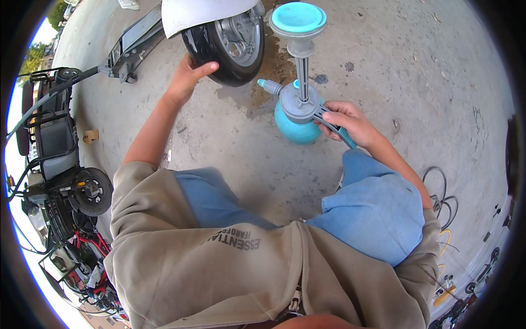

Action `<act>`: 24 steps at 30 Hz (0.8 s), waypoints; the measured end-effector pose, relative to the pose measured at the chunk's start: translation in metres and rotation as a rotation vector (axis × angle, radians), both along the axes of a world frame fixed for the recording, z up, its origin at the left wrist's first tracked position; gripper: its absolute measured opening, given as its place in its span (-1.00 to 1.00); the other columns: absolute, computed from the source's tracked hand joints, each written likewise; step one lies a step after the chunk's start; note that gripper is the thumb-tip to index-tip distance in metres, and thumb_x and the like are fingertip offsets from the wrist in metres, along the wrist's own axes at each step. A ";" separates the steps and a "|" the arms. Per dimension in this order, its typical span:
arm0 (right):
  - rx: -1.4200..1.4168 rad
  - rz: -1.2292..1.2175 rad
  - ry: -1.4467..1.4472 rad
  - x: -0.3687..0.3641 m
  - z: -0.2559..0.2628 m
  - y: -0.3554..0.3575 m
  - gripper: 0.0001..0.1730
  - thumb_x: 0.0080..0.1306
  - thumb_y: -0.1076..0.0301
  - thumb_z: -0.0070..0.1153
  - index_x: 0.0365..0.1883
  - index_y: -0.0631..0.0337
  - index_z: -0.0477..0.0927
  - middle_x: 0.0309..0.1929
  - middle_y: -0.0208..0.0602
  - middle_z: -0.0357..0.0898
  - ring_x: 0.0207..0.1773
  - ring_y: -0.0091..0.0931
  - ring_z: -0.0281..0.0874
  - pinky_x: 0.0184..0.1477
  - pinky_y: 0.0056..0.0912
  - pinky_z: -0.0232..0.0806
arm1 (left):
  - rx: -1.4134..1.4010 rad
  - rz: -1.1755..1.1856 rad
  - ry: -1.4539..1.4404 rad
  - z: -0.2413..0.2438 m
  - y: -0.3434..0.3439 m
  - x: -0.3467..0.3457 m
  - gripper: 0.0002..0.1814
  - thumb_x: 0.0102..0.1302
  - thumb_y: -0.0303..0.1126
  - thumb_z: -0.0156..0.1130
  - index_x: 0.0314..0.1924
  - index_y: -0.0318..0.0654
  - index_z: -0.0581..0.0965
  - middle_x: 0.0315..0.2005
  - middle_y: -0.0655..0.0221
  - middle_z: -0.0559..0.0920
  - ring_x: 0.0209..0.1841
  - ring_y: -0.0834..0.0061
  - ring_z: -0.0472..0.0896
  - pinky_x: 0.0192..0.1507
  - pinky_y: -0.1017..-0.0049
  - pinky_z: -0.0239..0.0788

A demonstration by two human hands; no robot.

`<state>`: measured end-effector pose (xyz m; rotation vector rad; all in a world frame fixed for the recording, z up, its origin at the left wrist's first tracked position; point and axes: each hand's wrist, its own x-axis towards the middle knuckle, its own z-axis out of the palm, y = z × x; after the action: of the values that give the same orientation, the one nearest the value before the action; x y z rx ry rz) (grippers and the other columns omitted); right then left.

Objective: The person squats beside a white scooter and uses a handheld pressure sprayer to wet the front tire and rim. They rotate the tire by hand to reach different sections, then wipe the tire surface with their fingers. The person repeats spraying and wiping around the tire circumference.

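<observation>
A scooter wheel with a wet-looking black tyre (pixel 218 61) and a silver rim (pixel 240 39) sits under a white fender (pixel 205 14). My left hand (pixel 191 76) grips the tyre's lower left side, thumb in front and the other fingers hidden behind it. In my right hand (pixel 349 121) is the grey handle of a pump sprayer, with a round teal tank (pixel 296 131). Its plunger stands raised, topped by a teal cap (pixel 298 17). The sprayer's nozzle (pixel 269 86) points left, towards the space just below the tyre.
Wet brown staining (pixel 277 61) marks the concrete floor behind the nozzle. A floor jack (pixel 137 43) with a long handle (pixel 82 78) reaches in from the left. Parked scooters (pixel 61 164) line the left side. A hose (pixel 446 201) lies coiled at right, near a yellow cable (pixel 448 240).
</observation>
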<state>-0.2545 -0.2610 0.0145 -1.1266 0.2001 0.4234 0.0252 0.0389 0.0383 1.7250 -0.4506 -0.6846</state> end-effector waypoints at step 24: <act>0.043 -0.049 0.044 0.002 -0.003 0.001 -0.67 0.40 0.18 0.10 -0.17 0.34 0.57 -0.50 -0.34 0.54 -0.58 -0.66 0.36 -0.54 -0.60 0.17 | 0.106 -0.069 -0.100 -0.008 -0.004 -0.014 -0.43 0.00 -0.45 0.63 -0.01 -0.35 0.52 -0.19 0.37 0.70 -0.16 0.59 0.64 -0.07 0.53 0.51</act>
<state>-0.2523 -0.2601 0.0115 -1.0688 0.2555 0.4069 0.0110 0.0352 0.0305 1.8568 -0.5538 -0.6837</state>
